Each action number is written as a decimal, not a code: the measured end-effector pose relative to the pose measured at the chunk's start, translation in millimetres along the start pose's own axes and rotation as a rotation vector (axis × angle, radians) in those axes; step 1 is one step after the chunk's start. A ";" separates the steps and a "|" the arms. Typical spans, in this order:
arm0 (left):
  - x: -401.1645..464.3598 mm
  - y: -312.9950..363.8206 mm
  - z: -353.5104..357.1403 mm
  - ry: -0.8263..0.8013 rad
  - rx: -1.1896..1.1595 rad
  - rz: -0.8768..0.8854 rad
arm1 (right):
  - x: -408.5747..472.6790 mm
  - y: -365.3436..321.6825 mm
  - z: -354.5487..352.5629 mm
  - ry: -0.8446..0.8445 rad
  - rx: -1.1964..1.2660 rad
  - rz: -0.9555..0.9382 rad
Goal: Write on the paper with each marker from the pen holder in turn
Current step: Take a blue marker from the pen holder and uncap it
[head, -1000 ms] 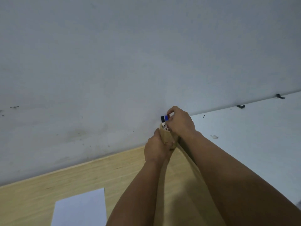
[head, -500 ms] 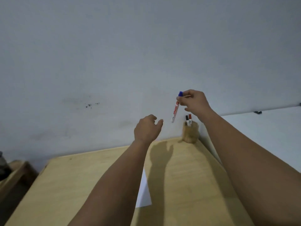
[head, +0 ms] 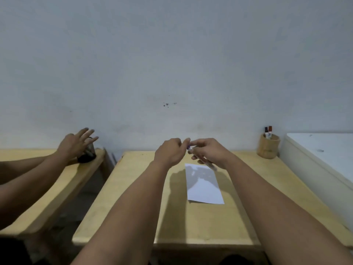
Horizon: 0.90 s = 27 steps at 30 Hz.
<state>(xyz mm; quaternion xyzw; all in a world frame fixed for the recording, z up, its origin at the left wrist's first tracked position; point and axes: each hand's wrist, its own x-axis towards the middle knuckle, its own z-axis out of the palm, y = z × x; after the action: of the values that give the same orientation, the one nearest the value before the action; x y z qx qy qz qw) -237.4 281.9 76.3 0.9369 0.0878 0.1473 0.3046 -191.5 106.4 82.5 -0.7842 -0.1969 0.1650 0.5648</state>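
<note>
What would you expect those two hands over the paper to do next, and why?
Probably pull the cap off. The right hand holds the marker above the paper, and the left hand pinches its blue cap end, so it looks capped and cannot write yet.

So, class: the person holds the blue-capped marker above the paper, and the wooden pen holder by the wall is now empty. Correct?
Not quite. The head view shows the pen holder is not empty: two markers stand in it. The rest holds: both hands hold the blue-capped marker above the paper.
</note>
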 end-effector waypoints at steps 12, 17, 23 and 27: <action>33.8 -21.3 -2.0 -0.094 -0.267 -0.081 | 35.1 10.6 19.4 0.028 -0.007 -0.042; 59.5 -18.6 14.2 -0.021 -0.282 -0.162 | 57.6 32.3 13.1 0.213 -0.269 -0.166; 87.5 -57.4 25.2 0.039 0.288 -0.062 | 67.4 74.8 -19.6 0.337 -0.178 -0.058; 88.0 -70.6 59.2 -0.140 0.623 0.095 | 80.4 78.9 -22.5 0.351 0.197 0.059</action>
<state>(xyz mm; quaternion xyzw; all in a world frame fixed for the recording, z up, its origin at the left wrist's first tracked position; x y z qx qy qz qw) -140.4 328.4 8.2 0.9960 0.0636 0.0625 0.0011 -101.2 105.3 11.4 -0.7472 -0.0553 0.0605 0.6595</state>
